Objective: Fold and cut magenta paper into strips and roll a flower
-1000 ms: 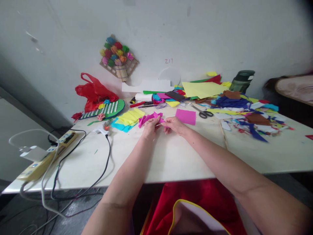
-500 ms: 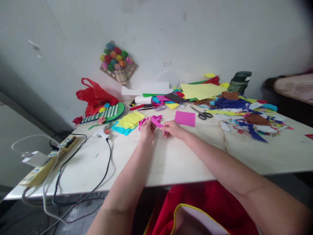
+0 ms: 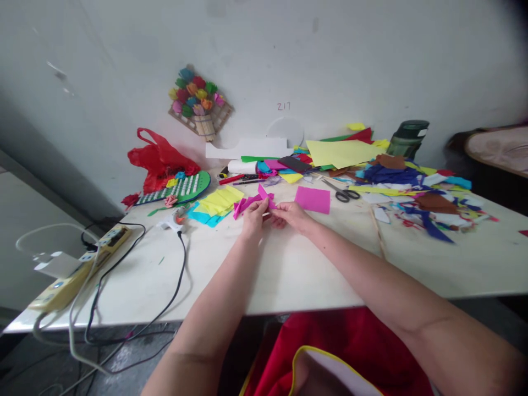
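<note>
Between my two hands is a narrow strip of magenta paper [image 3: 265, 194], bent or twisted near its middle. My left hand [image 3: 254, 215] pinches it from the left, and my right hand [image 3: 292, 215] pinches its right end; the fingertips partly hide the fold. Just behind my left hand lie several magenta paper pieces [image 3: 242, 205] on the table. A flat magenta paper square [image 3: 312, 200] rests beyond my right hand, apart from it. To the left, yellow paper sheets [image 3: 220, 201] overlap blue paper [image 3: 207, 218].
Black-handled scissors [image 3: 345, 194] and heaped paper scraps [image 3: 412, 192] lie to the right, near a wooden stick [image 3: 377, 231]. Leftward are a glue gun [image 3: 175, 220], its cable, a power strip [image 3: 82, 269], a green board [image 3: 193, 187] and a red bag [image 3: 159, 159]. A dark bottle [image 3: 408, 140] stands behind.
The magenta strip, straight between my hands before, is now bent with one end pointing up. My left hand has shifted slightly right, closer to my right hand.
</note>
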The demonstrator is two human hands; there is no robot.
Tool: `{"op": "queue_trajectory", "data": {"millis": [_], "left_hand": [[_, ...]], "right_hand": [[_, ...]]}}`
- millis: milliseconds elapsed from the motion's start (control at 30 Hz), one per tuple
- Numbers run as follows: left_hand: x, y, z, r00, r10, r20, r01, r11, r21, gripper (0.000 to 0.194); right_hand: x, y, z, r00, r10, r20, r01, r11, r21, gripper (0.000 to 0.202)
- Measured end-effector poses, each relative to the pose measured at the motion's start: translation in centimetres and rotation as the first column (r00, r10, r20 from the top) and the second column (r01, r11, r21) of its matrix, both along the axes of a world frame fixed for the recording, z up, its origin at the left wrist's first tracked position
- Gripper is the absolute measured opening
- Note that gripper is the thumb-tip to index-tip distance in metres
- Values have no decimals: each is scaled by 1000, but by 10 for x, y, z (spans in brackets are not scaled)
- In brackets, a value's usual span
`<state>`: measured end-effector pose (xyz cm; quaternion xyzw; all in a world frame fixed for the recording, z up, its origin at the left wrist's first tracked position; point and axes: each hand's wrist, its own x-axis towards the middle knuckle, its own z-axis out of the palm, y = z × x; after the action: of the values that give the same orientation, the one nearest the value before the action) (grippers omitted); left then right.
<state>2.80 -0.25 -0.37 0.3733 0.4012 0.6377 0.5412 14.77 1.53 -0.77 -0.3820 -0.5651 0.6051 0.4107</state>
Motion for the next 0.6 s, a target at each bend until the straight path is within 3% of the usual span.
{"op": "queue_trajectory", "data": {"millis": [233,367,500,600], "left_hand": [[-3,3,-1,999,43,-9,-42,998,38,40],[-3,6,-3,998,57,-31,-55,997,55,42],[-10,10,-4,993,97,-68,-95,995,37,41],[-13,11,-4,987,48,-153,-47,999,15,40]], "right_hand": [[0,4,-5,996,-11,94,7,999,40,31],[0,1,-2,994,27,108,-33,998,57,27],[6,0,3,992,83,96,-84,996,9,16],[11,2,5,997,49,57,-46,998,-42,20]]}}
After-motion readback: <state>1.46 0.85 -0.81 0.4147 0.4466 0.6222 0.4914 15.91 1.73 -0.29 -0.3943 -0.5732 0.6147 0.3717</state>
